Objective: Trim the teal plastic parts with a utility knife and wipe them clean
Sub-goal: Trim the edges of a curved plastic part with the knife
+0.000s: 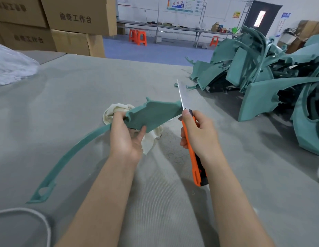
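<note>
Gripping the teal part (153,114), the left hand (125,135) faces the right hand (198,130) clasping the knife (192,150).

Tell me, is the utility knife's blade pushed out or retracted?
Pushed out. A long silver blade juts from the orange utility knife in the right hand, reaching the teal part at its end.

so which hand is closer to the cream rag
Left. The left hand, gripping the teal part, overlaps the cream rag; the right hand, holding the utility knife, is clear of it, off to its right.
</note>
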`<state>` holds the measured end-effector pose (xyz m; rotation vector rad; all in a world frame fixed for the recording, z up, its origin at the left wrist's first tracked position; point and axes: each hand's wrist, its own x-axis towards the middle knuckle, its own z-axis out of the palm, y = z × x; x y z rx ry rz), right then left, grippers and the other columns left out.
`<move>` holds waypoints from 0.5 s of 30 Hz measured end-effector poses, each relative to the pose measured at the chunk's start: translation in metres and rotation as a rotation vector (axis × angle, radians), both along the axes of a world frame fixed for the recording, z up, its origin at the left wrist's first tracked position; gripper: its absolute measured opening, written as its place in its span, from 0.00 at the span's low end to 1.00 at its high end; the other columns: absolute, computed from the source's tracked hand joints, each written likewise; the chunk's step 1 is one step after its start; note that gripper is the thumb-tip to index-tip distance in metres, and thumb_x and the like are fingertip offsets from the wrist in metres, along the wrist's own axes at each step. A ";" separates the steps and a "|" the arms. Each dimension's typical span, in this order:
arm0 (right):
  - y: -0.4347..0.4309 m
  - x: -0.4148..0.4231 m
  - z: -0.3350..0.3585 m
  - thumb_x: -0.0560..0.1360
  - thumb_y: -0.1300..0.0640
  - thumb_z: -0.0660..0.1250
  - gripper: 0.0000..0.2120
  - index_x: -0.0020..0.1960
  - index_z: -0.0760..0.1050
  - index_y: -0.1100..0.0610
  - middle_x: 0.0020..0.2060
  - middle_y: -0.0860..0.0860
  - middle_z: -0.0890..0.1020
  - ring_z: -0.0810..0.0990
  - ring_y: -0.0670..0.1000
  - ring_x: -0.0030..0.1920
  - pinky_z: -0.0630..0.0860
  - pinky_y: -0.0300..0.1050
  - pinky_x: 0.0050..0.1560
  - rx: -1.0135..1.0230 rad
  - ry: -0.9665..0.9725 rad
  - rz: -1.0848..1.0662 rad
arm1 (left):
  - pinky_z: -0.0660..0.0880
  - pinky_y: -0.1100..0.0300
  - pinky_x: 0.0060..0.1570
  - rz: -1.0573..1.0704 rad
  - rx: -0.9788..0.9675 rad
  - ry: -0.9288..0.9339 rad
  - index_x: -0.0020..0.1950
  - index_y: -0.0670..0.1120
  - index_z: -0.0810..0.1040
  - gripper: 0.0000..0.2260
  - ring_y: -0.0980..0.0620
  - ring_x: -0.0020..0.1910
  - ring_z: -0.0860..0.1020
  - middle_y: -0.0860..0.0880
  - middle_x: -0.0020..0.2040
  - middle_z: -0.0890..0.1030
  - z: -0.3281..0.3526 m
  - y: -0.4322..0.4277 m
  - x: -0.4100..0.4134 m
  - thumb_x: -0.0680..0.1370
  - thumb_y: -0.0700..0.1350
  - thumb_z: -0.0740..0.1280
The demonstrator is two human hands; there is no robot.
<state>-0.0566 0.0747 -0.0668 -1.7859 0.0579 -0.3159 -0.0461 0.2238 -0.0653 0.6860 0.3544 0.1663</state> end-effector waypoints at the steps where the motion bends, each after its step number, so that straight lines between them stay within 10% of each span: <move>1: 0.001 0.000 0.000 0.80 0.48 0.60 0.16 0.46 0.74 0.61 0.26 0.49 0.73 0.74 0.48 0.24 0.73 0.41 0.28 -0.001 0.004 0.013 | 0.79 0.56 0.52 -0.002 -0.016 0.010 0.44 0.49 0.75 0.03 0.50 0.54 0.80 0.49 0.50 0.79 0.000 0.002 0.000 0.76 0.44 0.63; 15: 0.011 -0.004 -0.001 0.81 0.47 0.58 0.18 0.42 0.76 0.58 0.28 0.52 0.75 0.73 0.48 0.24 0.69 0.36 0.23 -0.076 -0.001 0.047 | 0.81 0.54 0.51 0.174 -0.038 0.007 0.43 0.45 0.75 0.06 0.50 0.54 0.78 0.46 0.49 0.77 -0.008 0.008 0.008 0.77 0.38 0.60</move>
